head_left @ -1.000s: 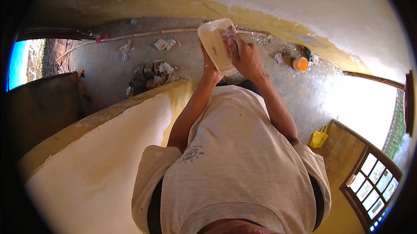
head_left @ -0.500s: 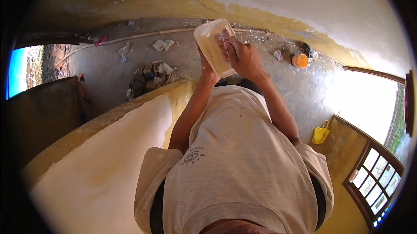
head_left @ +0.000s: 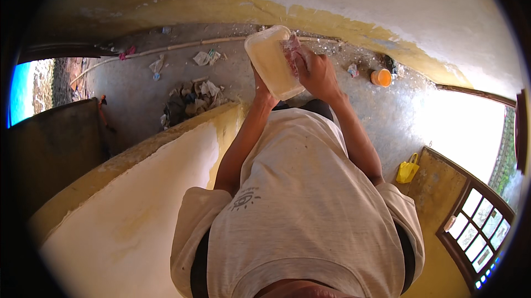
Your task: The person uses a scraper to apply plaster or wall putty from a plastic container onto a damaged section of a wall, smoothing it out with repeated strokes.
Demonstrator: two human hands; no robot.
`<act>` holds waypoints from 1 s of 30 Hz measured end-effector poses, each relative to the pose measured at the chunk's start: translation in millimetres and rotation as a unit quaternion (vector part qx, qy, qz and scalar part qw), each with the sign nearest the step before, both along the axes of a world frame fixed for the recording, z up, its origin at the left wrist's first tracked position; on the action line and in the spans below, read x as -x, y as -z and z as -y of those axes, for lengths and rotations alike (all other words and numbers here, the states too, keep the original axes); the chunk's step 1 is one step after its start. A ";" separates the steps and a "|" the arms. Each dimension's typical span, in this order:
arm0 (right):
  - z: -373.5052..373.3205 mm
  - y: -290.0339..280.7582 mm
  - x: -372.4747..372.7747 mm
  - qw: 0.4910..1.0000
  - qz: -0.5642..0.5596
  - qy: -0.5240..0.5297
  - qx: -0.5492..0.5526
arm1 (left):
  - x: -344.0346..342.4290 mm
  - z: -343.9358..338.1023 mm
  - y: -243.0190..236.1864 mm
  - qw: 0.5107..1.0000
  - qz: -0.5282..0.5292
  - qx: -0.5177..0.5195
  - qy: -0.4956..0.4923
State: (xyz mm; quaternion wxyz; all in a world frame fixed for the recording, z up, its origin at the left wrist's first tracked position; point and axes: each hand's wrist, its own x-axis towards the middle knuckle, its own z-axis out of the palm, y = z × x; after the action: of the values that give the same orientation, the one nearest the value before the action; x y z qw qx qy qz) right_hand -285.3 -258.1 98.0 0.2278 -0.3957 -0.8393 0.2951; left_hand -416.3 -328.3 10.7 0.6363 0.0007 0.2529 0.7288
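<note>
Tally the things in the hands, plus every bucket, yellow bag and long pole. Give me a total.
Rectangular plastic tub, in the left hand: 1
Flat reddish piece, in the right hand: 1
Orange bucket: 1
Yellow bag: 1
Long pole: 1
Total: 5

A long pole (head_left: 213, 41) lies on the floor (head_left: 130, 85).

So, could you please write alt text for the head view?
A person's left hand holds a pale tub while the right hand holds a reddish piece at its rim. On the floor are a pole, scraps and an orange bucket.
</note>
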 end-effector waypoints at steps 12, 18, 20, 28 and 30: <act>1.5 0.1 7.3 0.999 -0.032 0.006 0.021 | 1.1 -2.1 4.9 0.999 0.031 -0.026 -0.014; 3.9 -0.9 9.7 0.998 -0.038 0.011 0.042 | -2.1 -11.4 13.1 1.000 -0.012 -0.017 -0.020; 1.0 -3.0 8.9 0.999 -0.023 -0.010 0.023 | -1.2 -11.7 15.6 1.000 0.000 -0.012 -0.010; -19.7 -21.6 -0.2 0.994 0.091 0.021 -0.057 | 0.1 -12.1 -5.9 0.999 0.034 -0.029 -0.002; -11.8 -7.0 7.6 0.997 0.030 -0.002 -0.074 | 2.2 -14.2 -0.6 0.999 0.035 -0.035 -0.003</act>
State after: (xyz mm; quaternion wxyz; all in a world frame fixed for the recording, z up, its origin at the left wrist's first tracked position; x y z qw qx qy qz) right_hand -292.9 -246.3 104.9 0.2307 -0.3845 -0.8660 0.2212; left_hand -418.5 -314.1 11.3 0.6422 -0.0029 0.2046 0.7387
